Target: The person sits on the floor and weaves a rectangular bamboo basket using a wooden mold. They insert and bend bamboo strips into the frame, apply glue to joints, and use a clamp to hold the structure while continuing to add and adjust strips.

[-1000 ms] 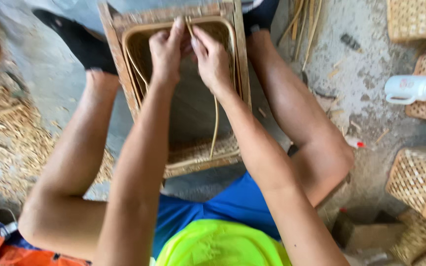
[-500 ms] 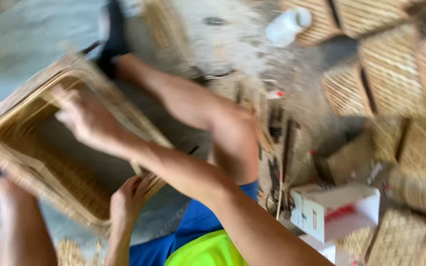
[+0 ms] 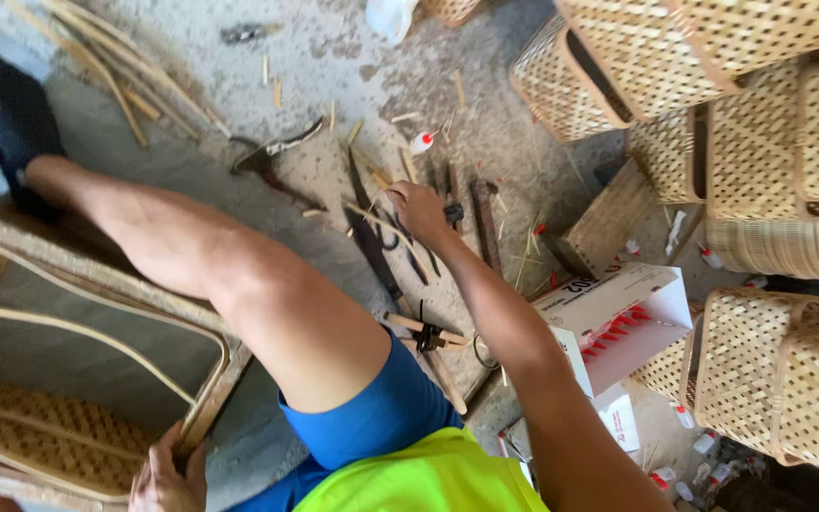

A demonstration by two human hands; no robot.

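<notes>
From here I see my right hand (image 3: 421,210) stretched out to the concrete floor (image 3: 334,57), fingers curled down over a cluster of hand tools (image 3: 400,248); I count roughly four dark blades or handles lying side by side there, and the hand is touching them, but I cannot tell whether it has actually closed on one. A separate hammer-like tool (image 3: 267,159) lies apart to the left of the cluster, and one pair of pliers (image 3: 430,338) sits nearer my knee. My left hand (image 3: 168,474) is at the bottom edge, fingers wrapped around the rim of one woven rattan tray (image 3: 78,446), which rests tilted against my leg (image 3: 239,284); a loose cane strip (image 3: 78,332) arcs across its open middle. On the right I count about six finished lattice baskets (image 3: 779,379) stacked and leaning together, touching one another. One open white cardboard box (image 3: 623,322) stands between the baskets and my forearm, with several small red-capped tubes inside, too small to count surely. Another such tube (image 3: 422,142) lies just beyond my right hand. Cane offcuts (image 3: 97,66) are scattered at the upper left.
</notes>
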